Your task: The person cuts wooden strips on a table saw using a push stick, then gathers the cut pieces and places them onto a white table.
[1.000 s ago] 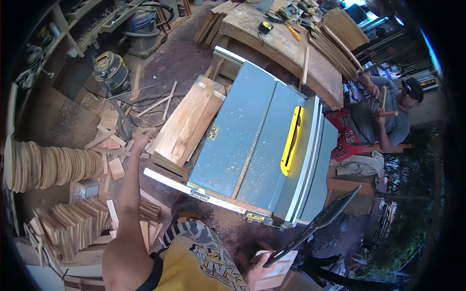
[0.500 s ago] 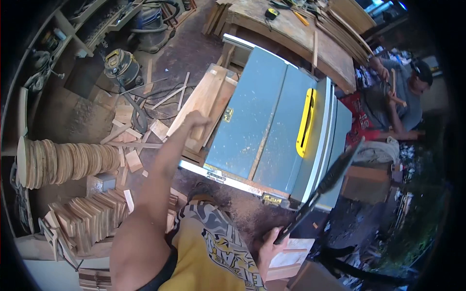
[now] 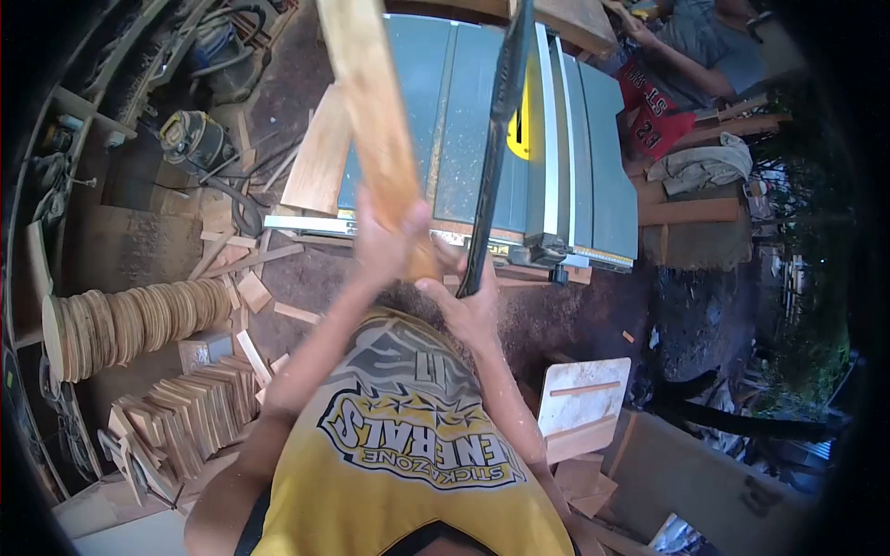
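Observation:
My left hand (image 3: 385,239), blurred by motion, is closed round a long wooden board (image 3: 371,102) near its lower end. The board rises in front of my body and overlaps the left part of the blue-grey table saw (image 3: 464,111). Beside it, my right hand (image 3: 471,310) grips the low end of a long, narrow black bar (image 3: 499,139) that points up and away. The right fingers lie right at the board's bottom end. Another pale board (image 3: 320,157) rests along the saw's left side.
Stacked round wooden discs (image 3: 139,320) and a pile of cut pieces (image 3: 190,417) lie at left. A shop vacuum (image 3: 195,139) stands behind them. A person (image 3: 691,56) works at the far right. A white-faced panel (image 3: 584,394) is near my right side.
My left hand has lifted a board from the saw's left side and brought it before my body. My right hand has come up beside it with the black bar. The view has shifted.

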{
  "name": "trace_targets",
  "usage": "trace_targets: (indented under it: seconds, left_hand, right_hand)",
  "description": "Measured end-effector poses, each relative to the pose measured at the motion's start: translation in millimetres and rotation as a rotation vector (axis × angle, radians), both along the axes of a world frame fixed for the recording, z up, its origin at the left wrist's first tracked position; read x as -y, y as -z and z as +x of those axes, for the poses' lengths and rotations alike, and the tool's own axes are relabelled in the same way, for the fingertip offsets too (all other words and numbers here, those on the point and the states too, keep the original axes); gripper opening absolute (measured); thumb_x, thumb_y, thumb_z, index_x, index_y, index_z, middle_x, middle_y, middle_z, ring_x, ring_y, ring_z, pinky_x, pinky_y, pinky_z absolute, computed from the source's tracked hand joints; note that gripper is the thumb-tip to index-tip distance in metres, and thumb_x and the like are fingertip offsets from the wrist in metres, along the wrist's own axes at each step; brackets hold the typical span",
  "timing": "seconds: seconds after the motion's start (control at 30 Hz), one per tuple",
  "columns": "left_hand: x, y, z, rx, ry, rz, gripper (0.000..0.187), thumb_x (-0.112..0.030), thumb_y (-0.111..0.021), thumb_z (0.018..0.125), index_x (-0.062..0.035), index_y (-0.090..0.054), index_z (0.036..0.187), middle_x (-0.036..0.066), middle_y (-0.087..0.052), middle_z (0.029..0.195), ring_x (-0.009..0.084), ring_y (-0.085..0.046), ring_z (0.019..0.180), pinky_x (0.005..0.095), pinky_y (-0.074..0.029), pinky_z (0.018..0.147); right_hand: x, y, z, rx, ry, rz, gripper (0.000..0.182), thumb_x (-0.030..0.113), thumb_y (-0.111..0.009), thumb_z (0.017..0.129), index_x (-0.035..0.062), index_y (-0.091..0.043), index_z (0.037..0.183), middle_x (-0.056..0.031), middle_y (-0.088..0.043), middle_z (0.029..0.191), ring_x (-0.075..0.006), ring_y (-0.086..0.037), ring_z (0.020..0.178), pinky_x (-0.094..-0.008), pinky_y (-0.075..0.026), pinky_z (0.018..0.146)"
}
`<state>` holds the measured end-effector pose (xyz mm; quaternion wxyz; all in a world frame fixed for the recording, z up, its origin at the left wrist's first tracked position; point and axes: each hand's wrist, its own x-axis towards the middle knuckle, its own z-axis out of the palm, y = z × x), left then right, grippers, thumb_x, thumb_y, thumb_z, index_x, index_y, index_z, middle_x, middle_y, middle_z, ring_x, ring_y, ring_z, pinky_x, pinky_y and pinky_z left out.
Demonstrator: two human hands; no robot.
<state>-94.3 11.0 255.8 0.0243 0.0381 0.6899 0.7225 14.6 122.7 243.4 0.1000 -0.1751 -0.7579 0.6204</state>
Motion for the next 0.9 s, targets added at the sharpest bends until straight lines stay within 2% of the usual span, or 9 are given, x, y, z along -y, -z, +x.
trace_targets:
  seconds: [0.07,0.17,0.27,0.37,0.4,0.6,0.67,0.8,0.9]
  left_hand:
    - [-19,5,26,-0.015,0.172,0.214,0.051,-0.025,-0.069,0.090,-0.0005,-0.041,0.125,0.011,-0.060,0.108,0.0157,-0.059,0.100,0.0292,-0.048,0.088]
    - [-34,25,22,0.147,0.360,0.486,0.044,-0.020,-0.066,0.092,-0.0021,-0.043,0.124,0.010,-0.060,0.111,0.0160,-0.059,0.101,0.0305,-0.049,0.087]
    - [-62,29,16,0.353,0.334,0.647,0.038,-0.030,-0.057,0.097,-0.0030,-0.047,0.121,0.007,-0.061,0.104,0.0170,-0.061,0.094,0.0331,-0.050,0.085]
    - [-89,15,16,0.648,0.246,0.716,0.045,-0.048,-0.044,0.099,-0.0043,-0.052,0.109,0.004,-0.059,0.087,0.0186,-0.060,0.081,0.0333,-0.051,0.077]
    - [-92,37,13,0.802,0.311,0.709,0.049,-0.054,-0.037,0.098,-0.0074,-0.054,0.093,0.004,-0.052,0.072,0.0189,-0.054,0.064,0.0316,-0.048,0.063]
    - [-100,71,28,0.992,0.783,1.441,0.035,-0.038,-0.043,0.096,-0.0087,-0.049,0.077,-0.001,-0.040,0.057,0.0119,-0.039,0.047,0.0273,-0.037,0.047]
    - [-101,72,31,0.984,0.936,1.583,0.034,-0.035,-0.042,0.097,-0.0084,-0.046,0.077,-0.001,-0.038,0.058,0.0102,-0.039,0.047,0.0251,-0.036,0.048]
    - [-102,75,30,0.984,1.042,1.628,0.031,-0.035,-0.043,0.097,-0.0075,-0.046,0.082,-0.001,-0.040,0.061,0.0111,-0.040,0.049,0.0260,-0.037,0.048]
    - [-103,74,34,0.934,0.719,1.218,0.030,-0.034,-0.044,0.097,-0.0061,-0.049,0.086,0.000,-0.041,0.064,0.0125,-0.040,0.051,0.0274,-0.038,0.050]
  right_hand:
    - [-6,-10,17,0.002,0.046,-0.022,0.043,0.020,-0.081,0.075,0.0058,-0.046,0.096,-0.0011,-0.039,0.079,-0.0144,-0.043,0.075,-0.0294,-0.042,0.069]
    - [-22,17,65,-0.055,0.148,0.021,0.040,0.019,-0.079,0.077,0.0063,-0.045,0.094,-0.0007,-0.040,0.078,-0.0145,-0.043,0.071,-0.0294,-0.042,0.065]
    - [-33,25,113,0.033,0.250,0.226,0.035,0.018,-0.078,0.077,0.0056,-0.048,0.091,-0.0065,-0.049,0.075,-0.0198,-0.051,0.067,-0.0325,-0.044,0.063]
    - [-34,46,158,0.087,0.315,0.407,0.033,0.016,-0.078,0.074,0.0042,-0.052,0.090,-0.0144,-0.059,0.077,-0.0299,-0.060,0.067,-0.0380,-0.047,0.061]
    - [-33,56,174,0.017,0.303,0.477,0.032,0.015,-0.079,0.073,0.0035,-0.052,0.087,-0.0172,-0.062,0.082,-0.0329,-0.063,0.071,-0.0397,-0.049,0.063]
    - [-30,35,191,-0.425,0.161,0.532,0.033,0.015,-0.081,0.067,0.0004,-0.052,0.068,-0.0285,-0.063,0.114,-0.0442,-0.066,0.098,-0.0461,-0.055,0.081]
    - [-26,36,193,-0.446,0.072,0.577,0.037,0.014,-0.086,0.065,0.0015,-0.053,0.076,-0.0278,-0.063,0.113,-0.0416,-0.067,0.096,-0.0437,-0.056,0.081]
    - [-19,37,194,-0.436,0.048,0.624,0.037,0.013,-0.086,0.068,0.0020,-0.051,0.074,-0.0296,-0.062,0.113,-0.0407,-0.067,0.093,-0.0406,-0.057,0.079]
    - [-20,48,202,-0.349,0.073,0.577,0.034,0.009,-0.080,0.070,0.0005,-0.050,0.083,-0.0294,-0.061,0.117,-0.0405,-0.067,0.096,-0.0407,-0.056,0.078]
